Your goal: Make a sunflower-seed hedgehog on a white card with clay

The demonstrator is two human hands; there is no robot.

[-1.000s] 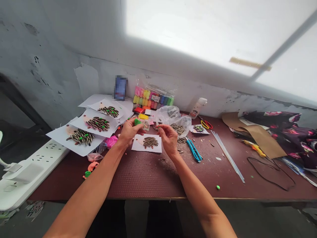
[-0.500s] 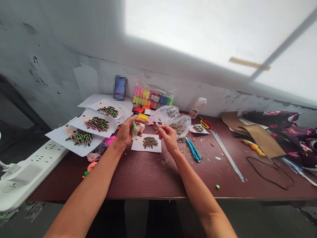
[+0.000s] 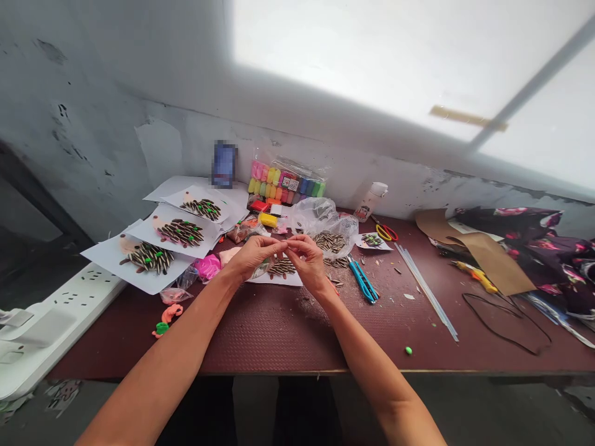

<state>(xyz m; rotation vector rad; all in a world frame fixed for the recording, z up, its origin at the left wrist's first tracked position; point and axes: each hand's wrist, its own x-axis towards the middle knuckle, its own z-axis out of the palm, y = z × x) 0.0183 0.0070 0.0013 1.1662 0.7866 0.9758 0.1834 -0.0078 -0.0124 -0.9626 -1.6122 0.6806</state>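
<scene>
My left hand [image 3: 251,254] and my right hand [image 3: 305,257] meet at the fingertips over a small sheet of white paper [image 3: 292,280]. Both pinch at one spot; whatever sits between the tips is too small to make out. A little clear bag with something green [image 3: 264,267] shows beneath my left hand, tucked against the palm. On the paper, partly covered by my hands, is a hedgehog picture [image 3: 281,266] with striped sunflower seeds as spines. Just beyond my right hand, more sunflower seeds [image 3: 330,241] spill from a clear plastic bag [image 3: 316,214].
Finished-looking seed hedgehogs with green dots lie on sheets [image 3: 179,232] at left, near a power strip [image 3: 69,303]. Coloured clay packs [image 3: 288,183] lean at the wall. A blue utility knife [image 3: 363,280], scissors [image 3: 385,232], glue sticks [image 3: 427,294] and a glue gun [image 3: 476,275] lie right.
My hands have come together from apart, the fingertips now touching. My left hand has turned over, so the green bag in its palm is mostly hidden.
</scene>
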